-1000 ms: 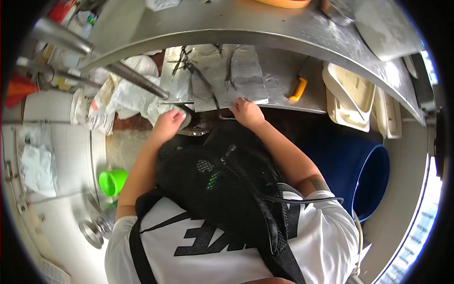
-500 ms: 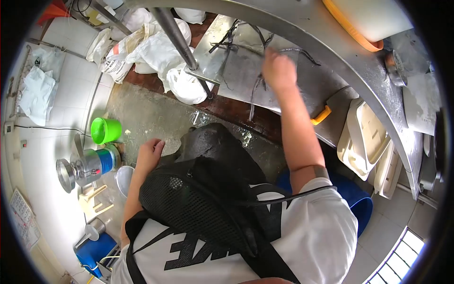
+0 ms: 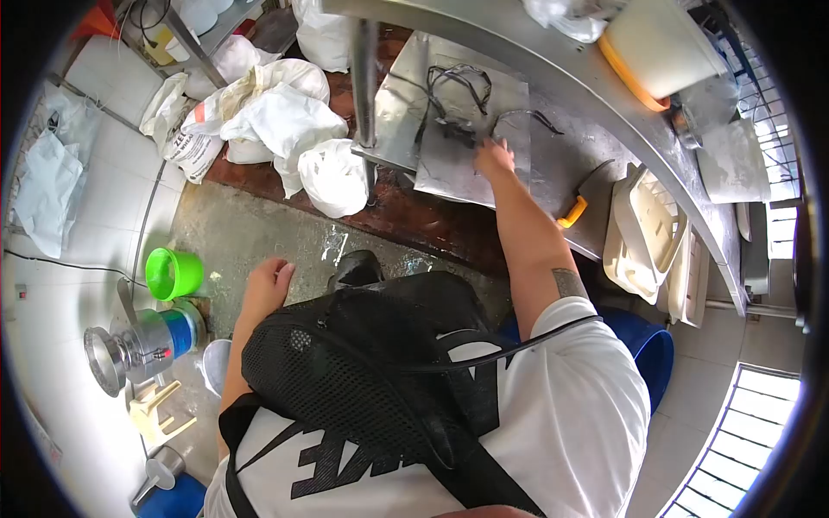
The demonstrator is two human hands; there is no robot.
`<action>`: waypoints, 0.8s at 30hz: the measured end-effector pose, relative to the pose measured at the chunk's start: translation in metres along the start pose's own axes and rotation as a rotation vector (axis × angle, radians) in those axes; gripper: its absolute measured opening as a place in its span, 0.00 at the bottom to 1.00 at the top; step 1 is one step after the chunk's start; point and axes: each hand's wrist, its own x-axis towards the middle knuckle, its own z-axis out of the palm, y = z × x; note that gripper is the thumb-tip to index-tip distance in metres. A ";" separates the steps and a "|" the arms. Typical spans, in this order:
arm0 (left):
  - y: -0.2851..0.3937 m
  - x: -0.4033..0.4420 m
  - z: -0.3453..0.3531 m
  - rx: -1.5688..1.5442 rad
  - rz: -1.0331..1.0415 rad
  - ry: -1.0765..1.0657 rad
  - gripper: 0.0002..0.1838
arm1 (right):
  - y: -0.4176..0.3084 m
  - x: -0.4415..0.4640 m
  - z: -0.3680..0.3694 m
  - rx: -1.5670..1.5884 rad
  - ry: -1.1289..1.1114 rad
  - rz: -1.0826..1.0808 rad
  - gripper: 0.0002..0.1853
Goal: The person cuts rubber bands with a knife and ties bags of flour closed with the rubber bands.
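Over the metal sheet (image 3: pixel 445 171), I'm holding the right hand (image 3: pixel 496 161) by black strips (image 3: pixel 458 132), fingers slightly bent, grip unclear; the left hand (image 3: pixel 269 283) is hanging half-curled, empty.

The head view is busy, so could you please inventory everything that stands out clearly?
Flat metallic sheet: at least one, grey, lower shelf
Thin cords: several, black, mostly on that sheet
Knife: one, orange-handled, right of the sheet
Plastic trays: two or more, cream, right
Full sacks: several, white, upper left
Plastic bucket: one, green, left floor
Cylindrical machine: one, silver and blue, left
Plastic stool: one, cream, lower left
Plastic barrel: one, blue, right
Orange-rimmed tub: one, white, upper right
Mesh bag: one, black, front centre
Left hand: one, bare, left of centre
Right hand: one, bare, beside cords
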 end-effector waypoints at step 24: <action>-0.068 0.110 -0.074 -0.934 -0.325 -0.410 0.09 | -0.367 -0.249 -0.003 0.595 -0.602 -0.793 0.08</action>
